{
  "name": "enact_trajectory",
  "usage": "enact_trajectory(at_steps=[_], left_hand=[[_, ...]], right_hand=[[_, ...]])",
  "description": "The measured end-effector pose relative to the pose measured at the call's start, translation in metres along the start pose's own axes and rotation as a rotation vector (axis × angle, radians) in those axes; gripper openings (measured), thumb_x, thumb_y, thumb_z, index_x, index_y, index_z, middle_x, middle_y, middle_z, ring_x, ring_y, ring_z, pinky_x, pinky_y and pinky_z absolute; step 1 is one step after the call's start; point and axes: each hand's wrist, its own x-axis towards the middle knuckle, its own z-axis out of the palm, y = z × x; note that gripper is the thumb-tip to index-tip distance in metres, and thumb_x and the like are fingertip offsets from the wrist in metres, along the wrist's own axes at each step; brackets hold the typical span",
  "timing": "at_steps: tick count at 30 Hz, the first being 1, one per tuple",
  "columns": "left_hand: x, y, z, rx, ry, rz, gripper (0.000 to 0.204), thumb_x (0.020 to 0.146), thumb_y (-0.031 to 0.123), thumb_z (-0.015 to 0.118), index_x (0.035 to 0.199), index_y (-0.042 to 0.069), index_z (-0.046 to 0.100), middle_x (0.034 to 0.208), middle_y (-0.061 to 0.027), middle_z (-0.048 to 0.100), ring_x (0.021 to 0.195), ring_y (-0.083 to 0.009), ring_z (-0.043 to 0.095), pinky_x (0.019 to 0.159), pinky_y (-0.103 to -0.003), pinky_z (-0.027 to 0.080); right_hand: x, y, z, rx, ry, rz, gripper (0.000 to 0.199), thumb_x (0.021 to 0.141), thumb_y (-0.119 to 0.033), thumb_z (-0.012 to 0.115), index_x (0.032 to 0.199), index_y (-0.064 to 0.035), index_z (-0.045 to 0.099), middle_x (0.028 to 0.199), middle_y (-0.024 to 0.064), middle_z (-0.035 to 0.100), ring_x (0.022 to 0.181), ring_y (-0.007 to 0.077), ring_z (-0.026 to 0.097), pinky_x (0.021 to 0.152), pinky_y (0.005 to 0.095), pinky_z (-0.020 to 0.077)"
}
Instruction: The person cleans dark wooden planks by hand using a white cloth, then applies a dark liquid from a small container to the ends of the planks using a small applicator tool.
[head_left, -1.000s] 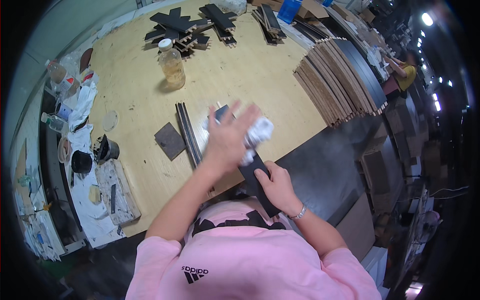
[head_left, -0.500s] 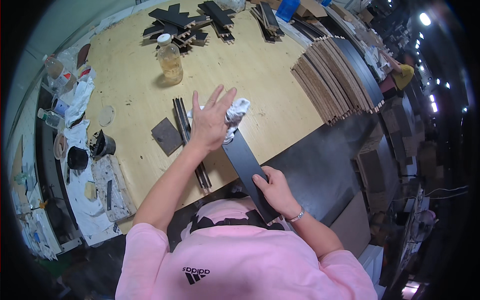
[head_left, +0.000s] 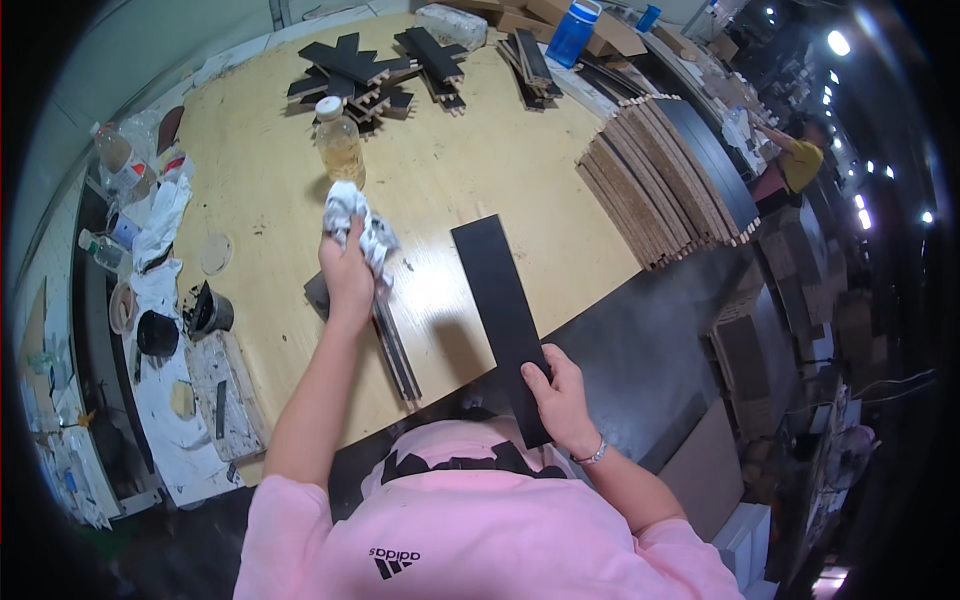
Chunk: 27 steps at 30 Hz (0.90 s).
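My left hand (head_left: 346,275) grips a crumpled white rag (head_left: 360,228) with grey stains. Just beyond the rag stands a capped bottle of yellowish liquid (head_left: 341,150). Under my left forearm and hand lie narrow dark strips (head_left: 395,345) and part of a dark square piece (head_left: 317,294). Closed around the right edge of a long black board (head_left: 497,300) is my right hand (head_left: 560,397), thumb on its face. The board is tilted over the table's near edge, its far end raised above the wooden tabletop (head_left: 440,190).
Black boards with pegs (head_left: 350,70) lie piled at the far side. A large stack of boards (head_left: 665,180) stands on the right. Black tubs (head_left: 208,310), rags and bottles line the left edge. A blue bottle (head_left: 574,35) stands far right; a person in yellow (head_left: 800,160) works beyond.
My left hand with the rag has left the board and moved left, toward the capped bottle. The board now shows its whole black face, its far end uncovered.
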Motion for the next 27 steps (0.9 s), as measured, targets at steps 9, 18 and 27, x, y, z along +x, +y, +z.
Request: enact_trajectory(at_steps=[9,18,27], left_hand=[[-0.093,-0.004,0.085,-0.120,-0.317,-0.207,0.022,0.089,0.020,0.073,0.095,0.003,0.062,0.084,-0.0032,0.065,0.070,-0.0103,0.061,0.062,-0.027,0.050],[-0.149,-0.026,0.056,0.109,-0.492,-0.379,0.015,0.089,0.010,0.066,0.099,-0.001,0.065,0.087,-0.0044,0.067,0.075,-0.0113,0.064,0.066,-0.028,0.052],[-0.107,0.002,0.038,-0.085,-0.224,-0.280,0.020,0.094,0.010,0.062,0.109,-0.004,0.059,0.091,-0.0090,0.068,0.075,-0.0171,0.069,0.062,-0.029,0.057]], right_hand=[[0.009,0.002,0.025,0.068,0.129,-0.185,0.018,0.093,-0.012,0.062,0.095,0.0044,0.055,0.074,0.0106,0.057,0.068,0.0122,0.048,0.064,0.0301,0.0444],[0.012,-0.005,0.024,0.733,0.271,-0.077,0.020,0.099,-0.008,0.054,0.115,0.0048,0.055,0.110,0.0070,0.063,0.097,0.0106,0.058,0.087,0.0259,0.0466],[0.039,0.001,-0.003,0.994,0.358,0.021,0.012,0.098,-0.008,0.056,0.105,0.0015,0.059,0.102,0.0063,0.066,0.092,0.0109,0.061,0.084,0.0259,0.0485]])
